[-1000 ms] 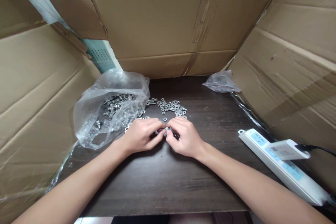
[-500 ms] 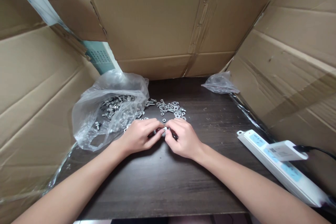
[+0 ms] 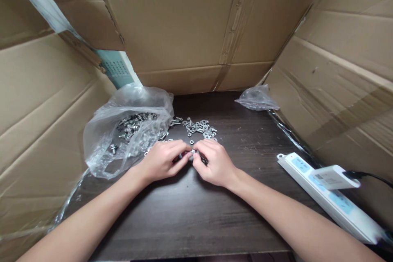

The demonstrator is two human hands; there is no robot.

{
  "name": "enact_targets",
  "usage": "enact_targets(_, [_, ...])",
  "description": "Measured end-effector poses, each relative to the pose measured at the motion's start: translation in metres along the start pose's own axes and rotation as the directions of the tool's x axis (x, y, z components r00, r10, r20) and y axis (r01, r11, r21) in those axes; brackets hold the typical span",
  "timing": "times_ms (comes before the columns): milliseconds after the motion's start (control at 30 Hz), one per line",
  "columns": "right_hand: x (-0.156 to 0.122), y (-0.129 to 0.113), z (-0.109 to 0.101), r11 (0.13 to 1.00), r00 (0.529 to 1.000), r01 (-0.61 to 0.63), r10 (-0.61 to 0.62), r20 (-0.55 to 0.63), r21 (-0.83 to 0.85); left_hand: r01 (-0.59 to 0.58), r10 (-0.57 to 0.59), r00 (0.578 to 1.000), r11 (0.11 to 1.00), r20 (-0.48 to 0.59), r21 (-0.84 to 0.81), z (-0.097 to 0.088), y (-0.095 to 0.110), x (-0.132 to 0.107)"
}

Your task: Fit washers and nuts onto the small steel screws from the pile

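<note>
My left hand (image 3: pixel 164 159) and my right hand (image 3: pixel 213 161) meet fingertip to fingertip on the dark wooden table (image 3: pixel 190 213). Both are closed in a pinch on a small metal fastener (image 3: pixel 192 153) held between them; its exact shape is too small to tell. Just beyond my fingers lies a loose heap of washers and nuts (image 3: pixel 201 127). To the left, a clear plastic bag (image 3: pixel 123 131) lies open with several bolts inside.
Cardboard walls (image 3: pixel 190 24) enclose the table on the left, back and right. A small crumpled plastic bag (image 3: pixel 256 99) lies at the back right. A white power strip (image 3: pixel 325 194) with a plugged-in adapter runs along the right edge.
Both hands stay together on the small fastener, with only slight finger movement. The view has shifted a little.
</note>
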State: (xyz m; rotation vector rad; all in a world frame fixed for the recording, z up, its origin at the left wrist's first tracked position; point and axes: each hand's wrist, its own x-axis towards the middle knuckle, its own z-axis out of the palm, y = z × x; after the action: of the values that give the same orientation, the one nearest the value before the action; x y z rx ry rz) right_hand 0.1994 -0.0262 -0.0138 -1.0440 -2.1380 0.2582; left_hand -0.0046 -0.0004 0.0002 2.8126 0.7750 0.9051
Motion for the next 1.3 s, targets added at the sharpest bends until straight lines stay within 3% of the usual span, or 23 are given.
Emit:
enact_targets(233, [0.0001, -0.0015, -0.0015, 1.0, 1.0, -0.013, 0.013, -0.011, -0.014, 0.007, -0.007, 1.0, 1.0, -0.006, -0.01, -0.0015, -0.0009, 0.0004])
enact_targets(400, [0.0012, -0.0017, -0.0047, 0.997, 0.99, -0.078, 0.075, -0.12, -0.018, 0.101, -0.097, 0.99, 0.994, -0.101, 0.03, -0.003, -0.007, 0.0])
enact_targets(533, [0.0016, -0.0016, -0.0043, 0.996, 0.992, -0.086, 0.083, -0.095, -0.03, 0.146, -0.138, 0.98, 0.988, -0.142, 0.044, -0.0021, -0.0092, -0.0011])
enact_targets(1067, [-0.0005, -0.0009, 0.0001, 0.997, 0.997, -0.078, 0.078, -0.01, -0.01, 0.119, -0.121, 0.992, 0.992, -0.047, -0.032, -0.0018, -0.0016, 0.0008])
enact_targets(1300, [-0.0003, -0.0031, -0.0017, 0.996, 0.996, -0.085, 0.085, 0.006, 0.026, 0.104, -0.107, 0.993, 0.994, -0.054, -0.044, -0.0026, -0.0008, 0.0018])
